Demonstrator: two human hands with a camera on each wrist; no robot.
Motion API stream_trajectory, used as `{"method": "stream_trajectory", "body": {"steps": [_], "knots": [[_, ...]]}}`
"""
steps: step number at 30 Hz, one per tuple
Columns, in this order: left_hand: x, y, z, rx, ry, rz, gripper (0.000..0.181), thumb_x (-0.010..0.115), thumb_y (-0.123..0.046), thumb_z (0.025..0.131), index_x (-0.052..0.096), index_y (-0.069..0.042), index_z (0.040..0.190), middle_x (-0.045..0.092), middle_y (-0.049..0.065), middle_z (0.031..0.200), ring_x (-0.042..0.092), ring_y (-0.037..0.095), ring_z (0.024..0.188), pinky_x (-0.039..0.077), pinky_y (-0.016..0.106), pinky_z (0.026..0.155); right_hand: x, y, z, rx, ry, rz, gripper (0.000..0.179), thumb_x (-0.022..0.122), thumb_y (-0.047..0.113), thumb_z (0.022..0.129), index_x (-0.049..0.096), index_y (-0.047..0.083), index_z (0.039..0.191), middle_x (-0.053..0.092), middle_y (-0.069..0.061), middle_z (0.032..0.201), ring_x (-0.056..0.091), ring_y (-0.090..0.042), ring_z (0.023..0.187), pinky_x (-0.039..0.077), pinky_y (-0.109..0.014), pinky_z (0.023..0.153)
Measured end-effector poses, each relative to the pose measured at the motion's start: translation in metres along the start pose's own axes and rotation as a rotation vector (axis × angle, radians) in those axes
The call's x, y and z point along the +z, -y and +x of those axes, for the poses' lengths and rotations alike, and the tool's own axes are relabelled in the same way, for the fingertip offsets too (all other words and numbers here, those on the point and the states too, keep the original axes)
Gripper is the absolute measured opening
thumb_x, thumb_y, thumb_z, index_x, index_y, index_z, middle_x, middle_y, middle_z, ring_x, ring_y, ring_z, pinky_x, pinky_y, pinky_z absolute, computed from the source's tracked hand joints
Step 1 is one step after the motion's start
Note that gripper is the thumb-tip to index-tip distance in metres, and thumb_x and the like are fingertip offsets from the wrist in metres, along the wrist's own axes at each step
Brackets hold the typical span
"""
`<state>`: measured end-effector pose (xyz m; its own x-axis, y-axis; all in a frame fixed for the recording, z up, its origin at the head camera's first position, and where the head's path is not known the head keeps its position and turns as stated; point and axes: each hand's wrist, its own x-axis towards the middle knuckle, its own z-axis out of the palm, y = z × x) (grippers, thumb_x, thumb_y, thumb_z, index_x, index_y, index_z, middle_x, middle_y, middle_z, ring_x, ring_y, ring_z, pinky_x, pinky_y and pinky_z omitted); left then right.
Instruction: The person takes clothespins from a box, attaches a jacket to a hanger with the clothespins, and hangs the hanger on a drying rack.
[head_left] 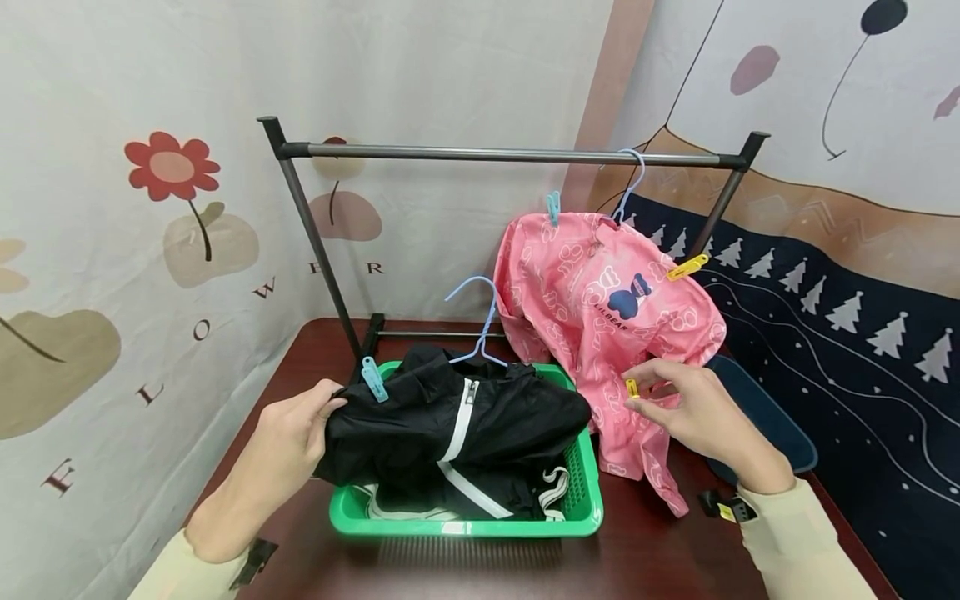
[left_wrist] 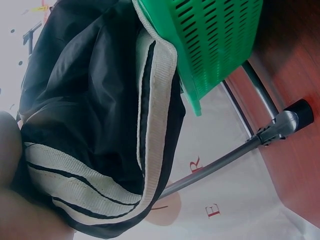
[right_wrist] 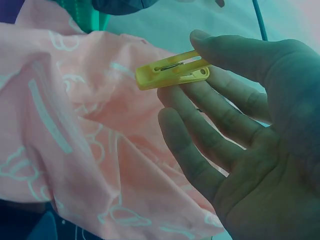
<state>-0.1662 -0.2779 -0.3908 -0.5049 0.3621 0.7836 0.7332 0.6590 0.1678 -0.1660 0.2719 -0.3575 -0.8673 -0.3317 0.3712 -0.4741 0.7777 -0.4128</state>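
Observation:
A black jacket (head_left: 405, 429) with a white zip strip lies over the green basket (head_left: 465, 528), a blue hanger (head_left: 483, 329) in its collar. My left hand (head_left: 288, 437) pinches the jacket's edge at the left; the left wrist view shows the white-trimmed black cloth (left_wrist: 95, 100) beside the fingers. A light-blue clothespin (head_left: 373, 379) is clipped near that shoulder. Between thumb and fingertips, my right hand (head_left: 693, 412) holds a yellow clothespin (right_wrist: 172, 71), in front of a pink jacket (head_left: 555, 275) that hangs on the rack.
A metal rack (head_left: 450, 153) stands behind the basket on the dark red table (head_left: 360, 575). The pink jacket carries a blue clothespin (head_left: 553, 207) and a yellow one. At the right, a dark blue container (head_left: 772, 417) sits partly behind my right hand.

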Motion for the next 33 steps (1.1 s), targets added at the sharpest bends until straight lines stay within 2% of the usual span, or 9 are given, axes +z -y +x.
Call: {"method": "stream_trajectory", "body": {"steps": [6,12,20,28,33], "knots": [[0.002,0.002,-0.001,0.004,-0.016,0.005,0.044,0.046,-0.039,0.122,0.069,-0.005,0.104,0.069,0.000,0.082,0.055,0.007,0.072,0.046,0.021,0.066,0.009,0.004,0.004,-0.037,-0.024,0.047,0.038,0.099,0.011,0.094,0.084,0.019,0.127,0.085,0.004,0.112,0.081,-0.023,0.099,0.071,-0.031,0.090],[0.003,0.003,-0.001,0.000,-0.010,-0.009,0.043,0.047,-0.038,0.121,0.069,-0.005,0.105,0.070,-0.001,0.082,0.055,0.006,0.072,0.046,0.020,0.066,0.015,0.006,0.005,-0.050,-0.047,0.063,0.040,0.100,0.009,0.092,0.084,0.021,0.126,0.083,0.006,0.113,0.078,-0.013,0.098,0.071,-0.031,0.088],[0.004,0.005,-0.001,-0.004,-0.011,-0.005,0.044,0.046,-0.039,0.121,0.069,-0.005,0.105,0.069,0.001,0.082,0.053,0.006,0.072,0.045,0.020,0.066,0.023,0.008,0.011,-0.071,-0.078,0.079,0.039,0.100,0.012,0.093,0.084,0.016,0.129,0.083,0.008,0.117,0.079,-0.017,0.101,0.067,-0.024,0.087],[0.005,0.006,-0.001,-0.012,-0.004,0.000,0.043,0.047,-0.038,0.121,0.069,-0.005,0.105,0.069,0.001,0.081,0.052,0.006,0.072,0.044,0.020,0.066,0.031,0.013,0.016,-0.068,-0.119,0.137,0.043,0.100,0.004,0.091,0.083,0.016,0.129,0.084,0.004,0.116,0.077,-0.013,0.099,0.067,-0.024,0.082],[0.007,0.007,-0.001,-0.012,-0.006,-0.003,0.043,0.046,-0.038,0.121,0.069,-0.005,0.105,0.070,0.001,0.082,0.053,0.006,0.072,0.045,0.020,0.066,0.035,0.017,0.021,-0.056,-0.139,0.187,0.044,0.099,0.003,0.091,0.082,0.017,0.128,0.084,0.002,0.114,0.077,-0.010,0.095,0.067,-0.019,0.084]]}}
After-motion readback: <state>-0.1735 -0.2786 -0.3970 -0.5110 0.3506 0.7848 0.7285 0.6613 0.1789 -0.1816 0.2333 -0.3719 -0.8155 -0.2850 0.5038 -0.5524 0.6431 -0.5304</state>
